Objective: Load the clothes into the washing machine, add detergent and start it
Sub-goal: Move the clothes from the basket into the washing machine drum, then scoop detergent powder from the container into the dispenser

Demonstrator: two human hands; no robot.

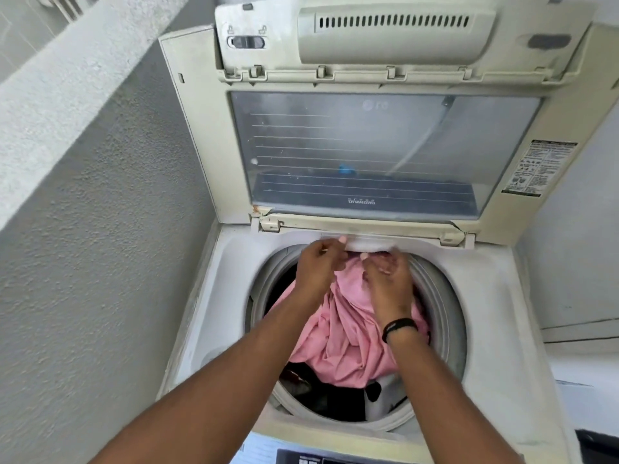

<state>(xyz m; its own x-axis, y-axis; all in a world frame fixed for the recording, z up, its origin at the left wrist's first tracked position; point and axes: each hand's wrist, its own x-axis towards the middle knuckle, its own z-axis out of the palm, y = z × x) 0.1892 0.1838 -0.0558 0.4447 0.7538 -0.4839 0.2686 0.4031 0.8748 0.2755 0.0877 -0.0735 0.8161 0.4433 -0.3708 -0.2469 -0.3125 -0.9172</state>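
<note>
Top-load washing machine w/ lid swung up & back, glass panel facing the camera, warning sticker on lid's right frame. Drum is open & partly full: big pink garment piled on top, spilling from the back rim toward the middle; dark clothes under it at the front, plus a grey piece at front-right. Both arms reach in from the bottom of the frame. Left hand is at the back-left of the drum opening, fingers curled, thumb & forefinger tips pinching the edge of a white bit sitting at the rear rim just under the lid hinge; can't tell if that white bit is cloth or part of the machine. Right hand is just beside the left, fingers curled down into the top of the pink garment, gripping it at the back rim. Black band on the right wrist. Hands are close together, nearly touching. Control panel peeks in at the bottom edge, text too small to read. Rough grey wall runs along the left of the machine, pale ledge above it. Detergent isn't identifiable in view.
</note>
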